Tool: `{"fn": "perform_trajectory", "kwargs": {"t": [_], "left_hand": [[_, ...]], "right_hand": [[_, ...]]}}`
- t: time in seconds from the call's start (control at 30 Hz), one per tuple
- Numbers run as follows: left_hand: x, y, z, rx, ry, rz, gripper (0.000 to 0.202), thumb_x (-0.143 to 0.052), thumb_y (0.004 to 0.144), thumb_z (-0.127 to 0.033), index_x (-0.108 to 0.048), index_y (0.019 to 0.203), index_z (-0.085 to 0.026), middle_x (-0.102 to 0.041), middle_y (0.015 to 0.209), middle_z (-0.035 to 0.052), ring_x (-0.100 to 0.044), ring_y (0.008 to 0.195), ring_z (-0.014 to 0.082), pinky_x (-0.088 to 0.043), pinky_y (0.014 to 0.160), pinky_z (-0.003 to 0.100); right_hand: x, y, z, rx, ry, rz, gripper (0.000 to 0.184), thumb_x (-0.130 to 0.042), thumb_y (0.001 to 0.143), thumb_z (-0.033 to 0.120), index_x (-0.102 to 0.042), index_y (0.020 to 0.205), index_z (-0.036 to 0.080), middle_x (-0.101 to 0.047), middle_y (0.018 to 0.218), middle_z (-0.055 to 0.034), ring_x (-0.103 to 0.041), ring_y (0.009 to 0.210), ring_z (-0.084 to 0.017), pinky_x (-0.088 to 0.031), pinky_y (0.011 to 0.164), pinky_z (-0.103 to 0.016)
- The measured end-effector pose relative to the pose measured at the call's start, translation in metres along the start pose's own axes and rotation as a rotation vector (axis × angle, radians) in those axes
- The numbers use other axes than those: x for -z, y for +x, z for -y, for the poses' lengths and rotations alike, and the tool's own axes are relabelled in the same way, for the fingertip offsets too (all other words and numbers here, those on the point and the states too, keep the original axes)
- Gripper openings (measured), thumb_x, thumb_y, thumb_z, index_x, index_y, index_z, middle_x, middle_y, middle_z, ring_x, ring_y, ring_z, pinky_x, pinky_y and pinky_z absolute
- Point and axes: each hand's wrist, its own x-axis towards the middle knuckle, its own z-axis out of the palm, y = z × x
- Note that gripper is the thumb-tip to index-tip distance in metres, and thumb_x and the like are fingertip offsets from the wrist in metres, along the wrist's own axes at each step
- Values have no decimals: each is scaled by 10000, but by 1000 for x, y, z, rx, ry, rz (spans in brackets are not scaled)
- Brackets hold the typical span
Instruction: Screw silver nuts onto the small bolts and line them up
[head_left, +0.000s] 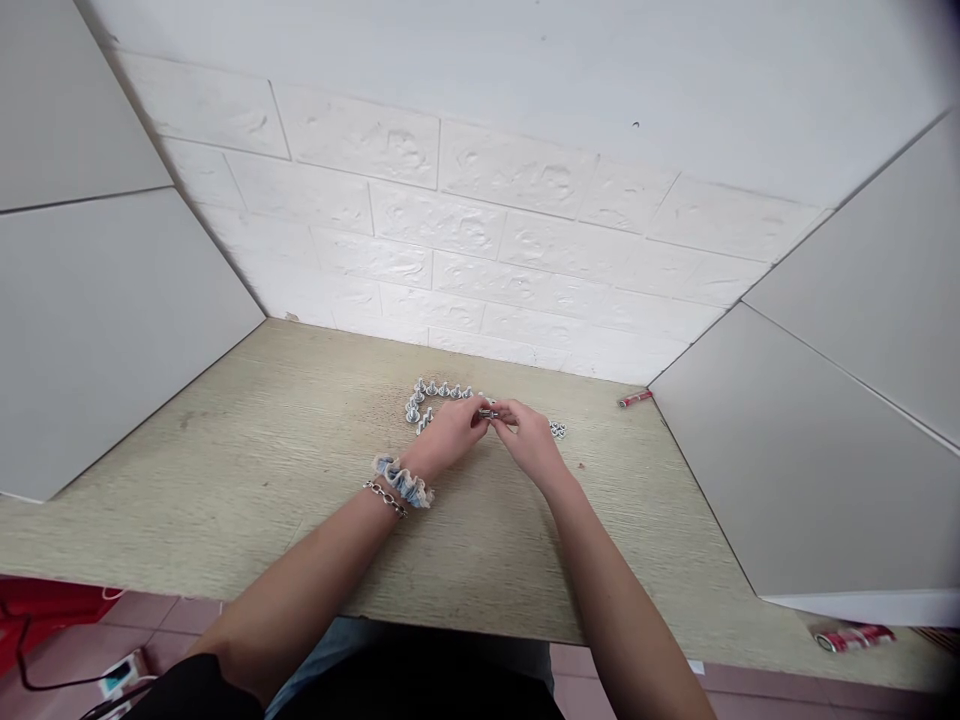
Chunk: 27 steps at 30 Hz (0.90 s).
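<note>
My left hand (452,428) and my right hand (529,440) meet over the table, fingertips pinched together. Between them is a small silver bolt (489,414), lying roughly level and gripped from both sides; its details are partly covered by the fingers. Just behind and left of my left hand, several metal bolts (444,390) stand upright in a bent row, with wide washer-like bases. A few more bolts (424,418) lie close to my left knuckles. To the right of my right hand sits a small cluster of silver nuts (557,430).
The wooden tabletop (315,440) ends at a white brick-pattern wall (472,230). Grey panels (112,340) flank it on both sides. A red cylinder (635,398) lies by the right panel, another red cylinder (855,638) near the front edge. Something red (60,615) stands below left.
</note>
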Motion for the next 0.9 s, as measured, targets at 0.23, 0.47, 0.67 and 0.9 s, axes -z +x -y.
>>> {"fn": "perform_trajectory", "kwargs": {"t": [0.23, 0.47, 0.67, 0.9], "left_hand": [[0, 1, 1, -18, 11, 16, 164, -465, 794, -204, -563, 924, -186, -635, 850, 29, -584, 781, 158, -428, 700, 250], [2, 1, 1, -20, 4, 33, 178, -443, 811, -224, -573, 926, -182, -643, 842, 29, -584, 754, 155, -422, 693, 248], [4, 0, -1, -19, 11, 58, 181, -431, 818, -230, -572, 921, -181, -636, 818, 26, -575, 740, 151, -413, 679, 243], [-2, -2, -3, -104, 42, 83, 148, -435, 811, -214, -567, 864, -173, -611, 760, 19, -549, 692, 141, -386, 625, 231]], "right_hand": [[-1, 0, -2, 10, -37, -4, 212, -472, 734, 157, -592, 901, 207, -645, 867, -25, -606, 792, -141, -471, 748, -302], [-1, 0, -2, -3, -39, 8, 199, -467, 741, 172, -590, 892, 211, -644, 872, -24, -604, 800, -146, -461, 747, -302], [0, -1, 0, -32, -50, 4, 163, -478, 763, 253, -596, 868, 212, -646, 830, -19, -592, 738, -146, -438, 687, -272], [8, -2, 2, -232, -83, -61, 457, -290, 839, 492, -550, 618, 188, -535, 486, 0, -513, 528, -143, -377, 571, -258]]}}
